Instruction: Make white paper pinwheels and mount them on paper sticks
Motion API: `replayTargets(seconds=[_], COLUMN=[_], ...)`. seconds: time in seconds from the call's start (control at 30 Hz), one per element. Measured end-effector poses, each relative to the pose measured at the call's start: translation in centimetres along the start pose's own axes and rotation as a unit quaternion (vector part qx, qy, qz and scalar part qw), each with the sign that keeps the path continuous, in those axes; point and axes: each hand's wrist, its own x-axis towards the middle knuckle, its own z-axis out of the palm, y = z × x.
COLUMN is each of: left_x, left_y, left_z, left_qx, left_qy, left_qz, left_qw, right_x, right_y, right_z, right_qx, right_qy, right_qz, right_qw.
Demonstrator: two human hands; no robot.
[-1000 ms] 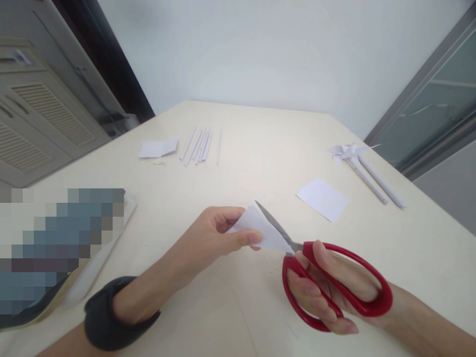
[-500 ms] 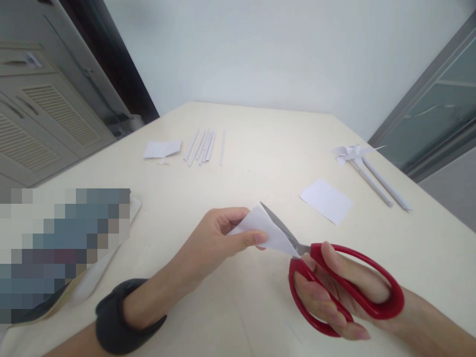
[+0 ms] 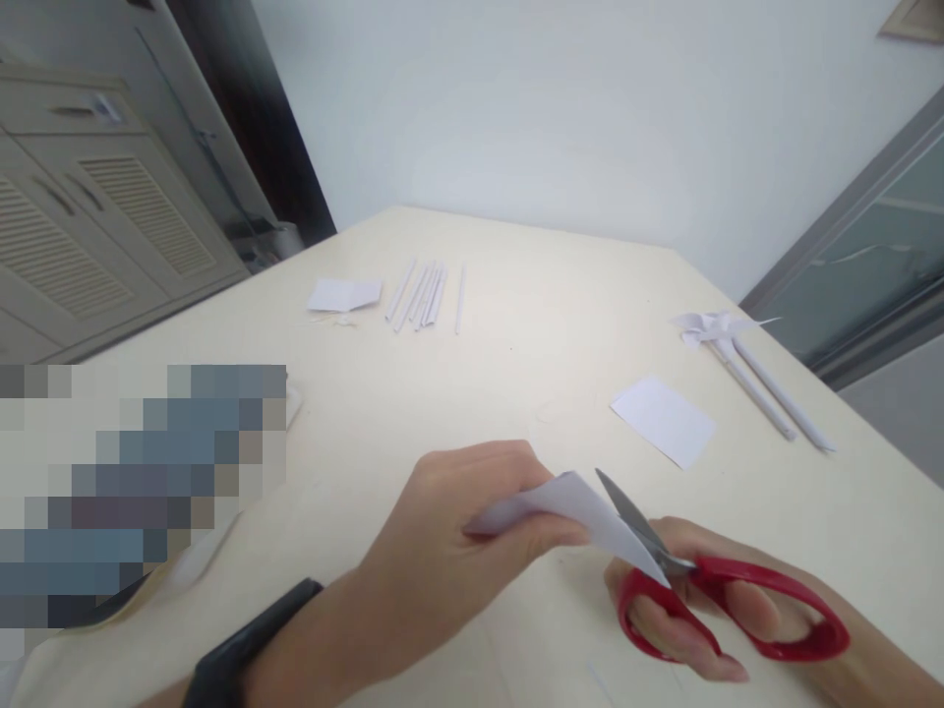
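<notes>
I am pinching a folded white paper piece (image 3: 571,511) between the thumb and fingers of my left hand (image 3: 472,531), just above the cream table (image 3: 516,324), and everything else is best placed from that paper. Its long axis is running from my left hand down and to the right, ending in a point that is reaching toward the scissors (image 3: 708,590). My right hand (image 3: 693,610) is closed through the red loops of those scissors, sitting just right of the paper's pointed end and slightly nearer to me. The blades are lying along the paper's upper right edge, tips pointing away from me and to the left, almost parallel to that edge (I cannot tell how far they are parted, since the paper is covering part of them). So the paper is lying between my two hands, touching both the left fingers and the blades, with the left hand holding it and the right hand meeting it at the far end. Beyond the paper and to its right a flat white sheet (image 3: 664,421) is lying on the table, and further right two paper pinwheels (image 3: 730,344) on rolled sticks. Well beyond the paper and to its left a row of rolled paper sticks (image 3: 428,295) is lying beside another small white scrap (image 3: 345,294).
</notes>
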Motion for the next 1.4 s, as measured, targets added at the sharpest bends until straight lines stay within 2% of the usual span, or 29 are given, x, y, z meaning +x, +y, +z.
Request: replayTargets(seconds=[0.23, 0.4, 0.57, 0.67, 0.97, 1.2, 1.4], left_x=[-0.4, -0.2, -0.1, -0.1, -0.2, 0.0, 0.1], left_y=[0.4, 0.1, -0.2, -0.2, -0.6, -1.1, -0.9], left_z=[-0.3, -0.1, 0.2, 0.2, 0.5, 0.3, 0.4], left_qx=[-0.014, -0.021, -0.01, -0.007, 0.026, 0.041, 0.01], left_qy=[-0.034, -0.022, -0.009, -0.011, 0.03, 0.024, 0.006], left_qz=[-0.003, 0.0, -0.009, -0.003, 0.0, 0.002, -0.027], left_qw=[0.999, 1.0, 1.0, 1.0, 0.999, 0.999, 1.0], right_x=[0.4, -0.4, -1.3, -1.4, -0.9, -0.4, -0.4], right_y=[-0.6, 0.3, 1.5, 1.2, 0.6, 0.2, -0.1], right_z=[0.5, 0.6, 0.1, 0.1, 0.6, 0.9, 0.9], right_qx=[0.063, 0.042, 0.054, 0.054, 0.016, 0.027, 0.022], right_qy=[0.046, 0.085, 0.081, 0.081, 0.074, 0.063, 0.042], right_qz=[0.052, 0.072, 0.072, 0.06, 0.015, -0.013, 0.01], right_qw=[0.996, 0.993, 0.993, 0.993, 0.997, 0.998, 0.999])
